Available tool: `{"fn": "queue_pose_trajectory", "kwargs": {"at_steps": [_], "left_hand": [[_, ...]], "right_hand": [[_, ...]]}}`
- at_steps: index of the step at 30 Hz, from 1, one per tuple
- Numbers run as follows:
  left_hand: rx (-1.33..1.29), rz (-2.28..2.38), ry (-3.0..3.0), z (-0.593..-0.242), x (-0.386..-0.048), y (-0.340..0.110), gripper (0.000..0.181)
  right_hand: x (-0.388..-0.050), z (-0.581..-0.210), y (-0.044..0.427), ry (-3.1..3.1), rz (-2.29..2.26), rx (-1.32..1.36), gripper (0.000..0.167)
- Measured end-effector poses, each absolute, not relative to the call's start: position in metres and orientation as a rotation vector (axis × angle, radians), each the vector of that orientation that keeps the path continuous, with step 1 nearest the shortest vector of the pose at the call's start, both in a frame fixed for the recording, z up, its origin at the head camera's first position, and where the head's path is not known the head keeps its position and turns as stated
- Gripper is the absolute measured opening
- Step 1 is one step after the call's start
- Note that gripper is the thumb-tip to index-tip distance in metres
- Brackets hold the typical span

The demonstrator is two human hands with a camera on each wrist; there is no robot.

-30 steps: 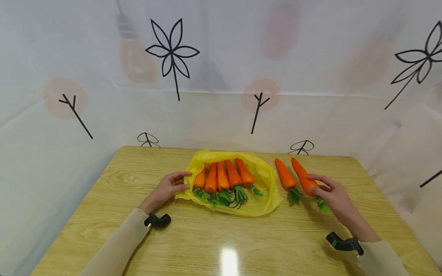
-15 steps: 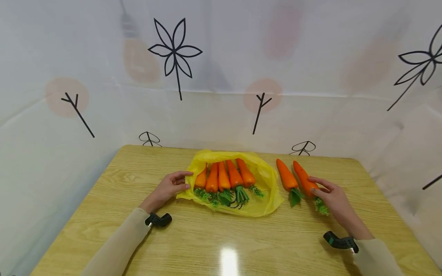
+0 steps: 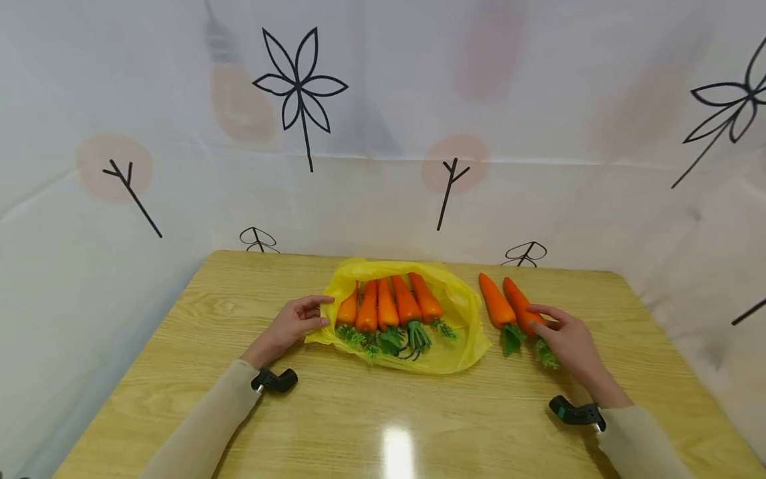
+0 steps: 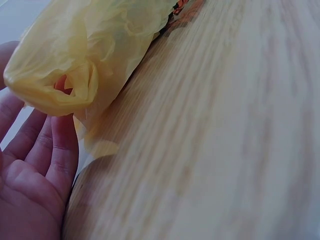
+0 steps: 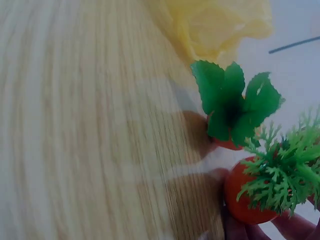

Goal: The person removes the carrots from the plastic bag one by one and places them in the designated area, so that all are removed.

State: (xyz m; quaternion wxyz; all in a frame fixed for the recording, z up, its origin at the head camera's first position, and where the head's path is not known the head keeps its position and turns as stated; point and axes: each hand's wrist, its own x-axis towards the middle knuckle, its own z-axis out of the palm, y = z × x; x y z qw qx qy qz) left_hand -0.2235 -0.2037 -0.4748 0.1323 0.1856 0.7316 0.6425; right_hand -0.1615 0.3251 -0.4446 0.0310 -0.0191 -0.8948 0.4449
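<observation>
The small change is at the right: over the last second, the right hand (image 3: 565, 339) has shifted a little leftward, bringing the outer carrot (image 3: 520, 303) nearer to the neighbouring carrot (image 3: 496, 301). Its thumb and fingers are closed lightly on the stem end, in a pinch rather than a full wrap. The two carrots now lie almost side by side on the worktop (image 3: 359, 426) (whether they touch at the thick ends, I can't tell), both just right of the yellow bag (image 3: 469, 342).

The left hand (image 3: 293, 329) looks unmoved, thumb and partly bent fingers holding the bag's left edge, and the five carrots inside (image 3: 367, 309) lie as they did. For the work, I read this as modest progress: the held carrot is closer to the bag but outside it, with its neighbour in between.
</observation>
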Motion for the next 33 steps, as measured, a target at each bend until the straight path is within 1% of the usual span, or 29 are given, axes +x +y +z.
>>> {"fn": "queue_pose_trajectory", "kwargs": {"at_steps": [5, 13, 20, 27, 33], "left_hand": [[0.516, 1.864, 2.133, -0.477, -0.223, -0.207, 0.045], [0.516, 1.866, 2.139, -0.477, -0.223, -0.208, 0.044], [0.516, 1.850, 2.151, -0.474, -0.223, -0.207, 0.044], [0.531, 1.845, 2.148, -0.474, -0.225, -0.205, 0.043], [0.529, 1.854, 2.140, -0.475, -0.226, -0.203, 0.042]], "right_hand": [[-0.163, -0.446, 0.319, -2.777, 1.299, -0.031, 0.042], [-0.162, -0.445, 0.325, -2.842, 1.406, -0.004, 0.047], [-0.163, -0.439, 0.321, -2.817, 1.562, -0.069, 0.057], [-0.165, -0.439, 0.316, -2.774, 1.572, -0.116, 0.058], [-0.166, -0.439, 0.312, -2.765, 1.606, -0.092, 0.060]]}}
